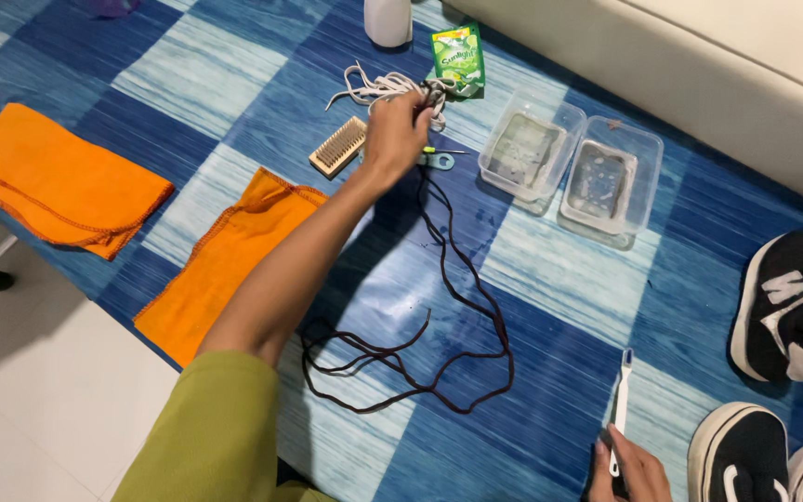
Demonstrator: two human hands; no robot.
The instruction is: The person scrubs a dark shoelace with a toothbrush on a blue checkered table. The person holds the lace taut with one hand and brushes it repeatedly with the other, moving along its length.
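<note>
My left hand reaches far across the blue checked tablecloth and is closed on one end of a long black shoelace. The lace trails back toward me into loose loops. Just beyond the fingers lies a bundle of white shoelaces. A wooden scrub brush sits just left of that hand. At the bottom edge my right hand holds a white and blue toothbrush by the handle, bristles pointing away.
Two clear plastic tubs of murky water stand right of centre. A green sachet and white bottle are at the back. Orange cloths lie left. Black-and-white sneakers sit right.
</note>
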